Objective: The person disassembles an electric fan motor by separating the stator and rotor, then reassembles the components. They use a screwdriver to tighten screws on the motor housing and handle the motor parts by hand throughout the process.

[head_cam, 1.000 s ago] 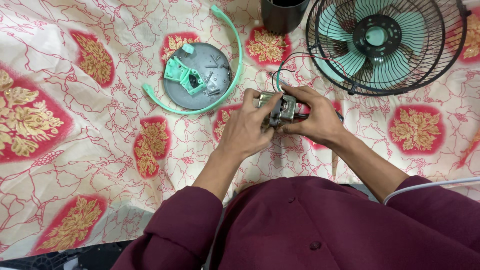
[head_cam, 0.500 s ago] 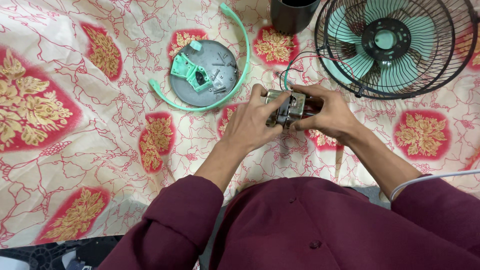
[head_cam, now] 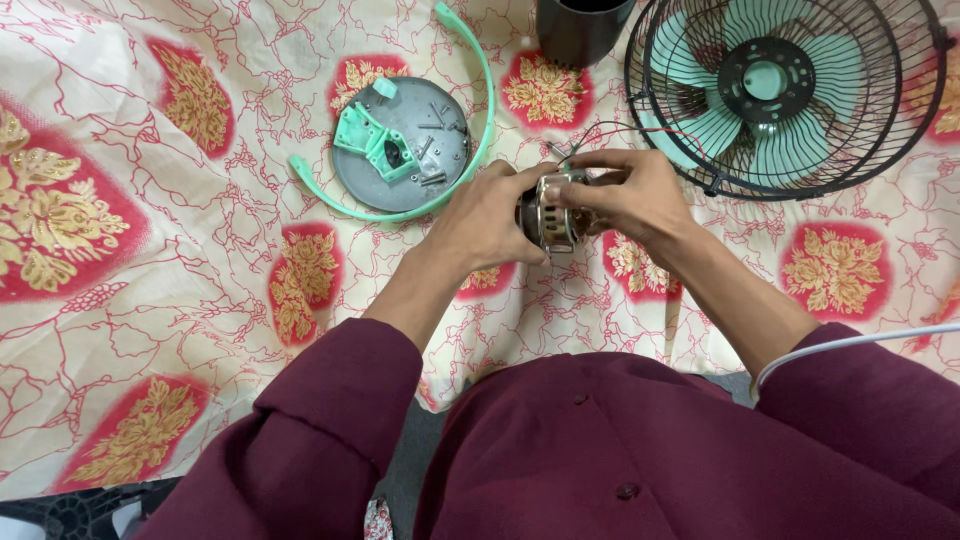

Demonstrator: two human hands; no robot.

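- A cream cloth with red vein lines and red-and-gold flower patches (head_cam: 150, 260) covers the whole working surface, and everything lies on it.
- Left of the middle, near the cloth's far edge, lies a round grey metal plate (head_cam: 420, 165), flat, with a mint-green plastic bracket (head_cam: 375, 148) on its left half and a few small screws loose on its right half.
- A thin mint-green plastic ring, split open (head_cam: 470, 150), curves around the plate's right and near sides; one free end lies left of the plate, the other points at the far edge.
- The left hand (head_cam: 490, 215) is curled around the left side of a small silvery metal fan motor (head_cam: 552, 215), fingers closed against its casing.
- The motor is held just above the cloth, near the middle and slightly toward the far edge, between both hands. Thin red and dark wires (head_cam: 610, 135) loop from it toward the far edge.
- The right hand (head_cam: 635, 195) covers the motor's right and top side, fingers bent over it and pinching it.
- A dark cylindrical cup-like part (head_cam: 580, 30) stands at the far edge, just beyond the hands.
- At the far right corner lies a black wire fan guard (head_cam: 900, 130) with mint-green blades (head_cam: 820, 80) inside.
- A white cable (head_cam: 860, 345) crosses the right maroon sleeve (head_cam: 870, 420).
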